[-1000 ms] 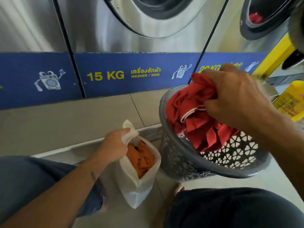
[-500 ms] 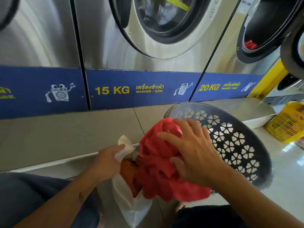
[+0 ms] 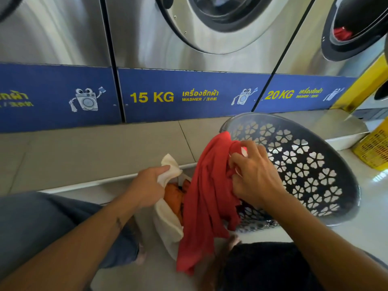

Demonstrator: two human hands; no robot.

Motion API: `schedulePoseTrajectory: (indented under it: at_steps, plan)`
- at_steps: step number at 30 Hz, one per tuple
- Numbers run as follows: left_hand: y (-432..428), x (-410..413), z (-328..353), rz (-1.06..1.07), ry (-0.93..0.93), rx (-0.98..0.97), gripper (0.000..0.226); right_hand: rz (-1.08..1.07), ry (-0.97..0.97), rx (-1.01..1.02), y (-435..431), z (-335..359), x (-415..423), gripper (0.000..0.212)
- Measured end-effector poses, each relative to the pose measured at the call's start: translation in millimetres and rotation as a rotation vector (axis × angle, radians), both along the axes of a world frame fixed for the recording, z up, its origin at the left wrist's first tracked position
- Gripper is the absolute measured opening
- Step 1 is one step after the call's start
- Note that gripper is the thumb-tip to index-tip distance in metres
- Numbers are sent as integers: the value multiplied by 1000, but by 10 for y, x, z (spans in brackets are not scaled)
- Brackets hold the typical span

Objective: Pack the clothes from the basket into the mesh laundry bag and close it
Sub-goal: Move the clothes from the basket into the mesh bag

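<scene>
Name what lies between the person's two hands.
In the head view, the red garment hangs between the left hand and the right hand, with orange clothes in the white bag.

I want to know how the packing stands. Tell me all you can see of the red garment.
The red garment is soft plain cloth, bunched at the top in the right hand, with a white bit showing there. It hangs in long folds over the white mesh bag's mouth, partly outside it, beside the grey basket.
</scene>
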State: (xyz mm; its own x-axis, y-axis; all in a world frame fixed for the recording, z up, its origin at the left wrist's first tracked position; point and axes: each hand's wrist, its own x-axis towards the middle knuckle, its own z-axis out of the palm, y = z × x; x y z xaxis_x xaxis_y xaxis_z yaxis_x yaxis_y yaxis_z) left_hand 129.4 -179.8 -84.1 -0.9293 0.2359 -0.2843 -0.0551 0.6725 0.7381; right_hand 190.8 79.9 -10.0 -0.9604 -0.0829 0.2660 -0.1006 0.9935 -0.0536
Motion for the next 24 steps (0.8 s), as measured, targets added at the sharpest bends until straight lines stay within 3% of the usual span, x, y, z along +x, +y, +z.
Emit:
schedulePoseTrajectory:
  at_steps: [4,8,10,13,15,24]
  plan:
    - [4,25,13,3,10,-17,66,2,-221,83,-247,142,14,71]
    - [6,45,36,2,15,-9,66,33,-295,392,-516,64,12,85]
    - [-1,60,44,2,11,-2,65,0,-307,519,-581,-8,-43,75]
    - [-25,78,57,-11,10,-13,67,-11,-248,645,-600,-52,-149,39]
    - [-48,78,62,-19,14,-17,69,38,-209,654,-580,-24,-213,30]
    - [-115,82,58,0,-1,-11,75,15,-48,252,-413,413,-362,19]
